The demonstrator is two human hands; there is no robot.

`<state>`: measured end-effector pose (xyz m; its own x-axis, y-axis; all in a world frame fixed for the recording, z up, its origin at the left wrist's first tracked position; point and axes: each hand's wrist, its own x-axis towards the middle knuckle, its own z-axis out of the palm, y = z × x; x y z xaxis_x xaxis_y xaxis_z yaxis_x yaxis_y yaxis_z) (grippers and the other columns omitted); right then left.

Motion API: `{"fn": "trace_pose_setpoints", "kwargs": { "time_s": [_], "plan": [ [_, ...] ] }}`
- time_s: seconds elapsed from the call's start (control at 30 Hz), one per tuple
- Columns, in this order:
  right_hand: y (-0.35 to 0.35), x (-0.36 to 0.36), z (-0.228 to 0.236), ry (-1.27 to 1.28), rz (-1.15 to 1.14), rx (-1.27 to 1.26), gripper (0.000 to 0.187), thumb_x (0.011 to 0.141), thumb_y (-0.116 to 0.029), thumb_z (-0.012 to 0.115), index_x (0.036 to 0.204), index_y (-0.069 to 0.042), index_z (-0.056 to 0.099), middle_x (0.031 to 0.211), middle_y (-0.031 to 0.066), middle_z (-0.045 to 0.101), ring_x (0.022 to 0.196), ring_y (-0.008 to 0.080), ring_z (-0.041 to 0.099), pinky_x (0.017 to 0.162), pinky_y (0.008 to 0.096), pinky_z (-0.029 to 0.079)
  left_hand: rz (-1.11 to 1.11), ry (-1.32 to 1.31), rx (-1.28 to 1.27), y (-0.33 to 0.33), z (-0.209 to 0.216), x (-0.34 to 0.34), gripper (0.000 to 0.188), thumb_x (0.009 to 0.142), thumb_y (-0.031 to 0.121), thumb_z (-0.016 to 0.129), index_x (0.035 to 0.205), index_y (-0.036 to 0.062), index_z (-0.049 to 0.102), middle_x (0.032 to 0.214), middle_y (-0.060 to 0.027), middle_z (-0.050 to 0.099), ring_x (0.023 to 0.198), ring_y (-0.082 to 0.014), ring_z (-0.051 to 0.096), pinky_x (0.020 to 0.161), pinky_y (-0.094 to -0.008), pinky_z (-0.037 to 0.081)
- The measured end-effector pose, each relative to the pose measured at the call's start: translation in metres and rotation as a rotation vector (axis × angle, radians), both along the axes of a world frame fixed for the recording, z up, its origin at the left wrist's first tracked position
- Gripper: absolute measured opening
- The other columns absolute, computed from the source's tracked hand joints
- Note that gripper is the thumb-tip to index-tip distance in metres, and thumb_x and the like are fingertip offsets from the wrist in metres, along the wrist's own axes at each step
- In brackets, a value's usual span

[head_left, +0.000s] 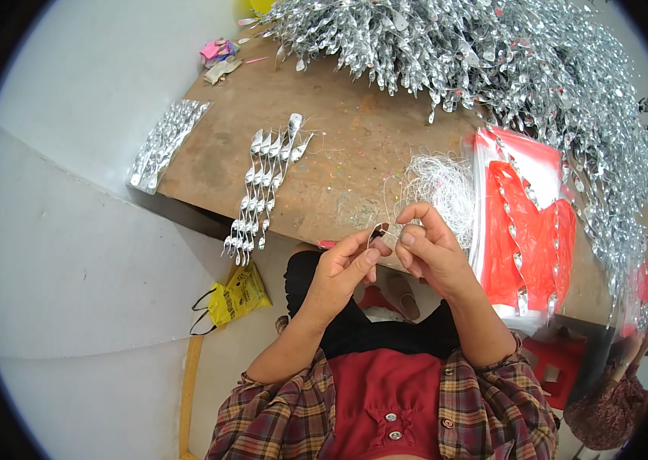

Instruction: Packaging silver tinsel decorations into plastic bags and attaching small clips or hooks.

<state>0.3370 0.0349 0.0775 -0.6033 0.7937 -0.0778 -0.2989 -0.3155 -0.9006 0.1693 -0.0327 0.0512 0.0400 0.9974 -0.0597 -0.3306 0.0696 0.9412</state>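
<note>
My left hand (pixel 345 270) and my right hand (pixel 433 251) are raised close together in front of the table's near edge. A thin white string (pixel 379 225) curves in a small loop between them. Thumb and fingers of my left hand pinch it. My right thumb and fingers are also pressed together on the string, with the index finger arched above. Just behind my right hand lies a tangled bundle of white string (pixel 440 188). Several twisted silver foil strips (pixel 263 180) lie side by side to the left, their lower ends hanging over the table edge.
A huge heap of silver twisted strips (pixel 447 54) covers the table's (pixel 339 123) far right. Red and white plastic bags (pixel 527 230) lie at right. More flat strips (pixel 167 146) rest at the left corner. A yellow bag (pixel 240 295) sits below; a person (pixel 608 406) is at lower right.
</note>
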Motion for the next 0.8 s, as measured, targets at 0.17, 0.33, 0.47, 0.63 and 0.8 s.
{"fn": "trace_pose_setpoints", "kwargs": {
  "time_s": [0.17,0.33,0.47,0.63,0.8],
  "plan": [
    [-0.002,-0.001,0.003,-0.011,0.000,-0.016,0.020,0.092,-0.014,0.053,0.109,-0.007,0.045,0.063,0.0015,0.050,0.047,0.0058,0.039,0.045,0.0170,0.031,-0.005,0.017,0.026,0.000,-0.001,0.003,0.040,0.091,0.016,0.058,0.127,0.0000,0.049,0.098,-0.0031,0.061,0.071,-0.0064,0.052,0.063,-0.0198,0.042],
    [0.001,-0.001,-0.002,0.006,0.068,-0.039,0.014,0.092,-0.013,0.052,0.104,-0.007,0.048,0.065,0.0012,0.052,0.050,0.0055,0.042,0.046,0.0168,0.032,-0.015,0.113,0.106,-0.002,-0.003,0.006,0.038,0.087,0.006,0.062,0.123,0.0001,0.052,0.098,-0.0019,0.061,0.081,-0.0075,0.055,0.069,-0.0217,0.045],
    [0.002,0.000,-0.006,-0.014,0.102,-0.043,0.012,0.092,-0.013,0.053,0.101,-0.006,0.050,0.066,0.0007,0.052,0.052,0.0053,0.042,0.047,0.0167,0.032,0.086,-0.023,0.161,0.001,0.001,0.011,0.031,0.087,0.008,0.062,0.116,-0.0003,0.056,0.096,-0.0022,0.061,0.080,-0.0079,0.054,0.071,-0.0218,0.044],
    [0.000,-0.003,-0.004,-0.038,0.137,0.019,0.012,0.092,-0.015,0.055,0.099,-0.006,0.051,0.067,0.0004,0.053,0.052,0.0053,0.044,0.047,0.0164,0.034,0.053,-0.101,-0.025,0.008,0.000,0.001,0.014,0.092,0.010,0.056,0.101,-0.0002,0.059,0.097,-0.0023,0.058,0.081,-0.0072,0.054,0.072,-0.0216,0.044],
    [0.000,-0.003,-0.005,-0.079,0.108,-0.003,0.014,0.092,-0.017,0.055,0.100,-0.006,0.051,0.066,0.0008,0.054,0.050,0.0055,0.045,0.046,0.0169,0.035,0.113,-0.078,0.084,0.011,0.001,0.005,0.008,0.090,0.007,0.057,0.094,0.0012,0.060,0.100,-0.0032,0.056,0.079,-0.0066,0.050,0.069,-0.0212,0.042]
  ]
}}
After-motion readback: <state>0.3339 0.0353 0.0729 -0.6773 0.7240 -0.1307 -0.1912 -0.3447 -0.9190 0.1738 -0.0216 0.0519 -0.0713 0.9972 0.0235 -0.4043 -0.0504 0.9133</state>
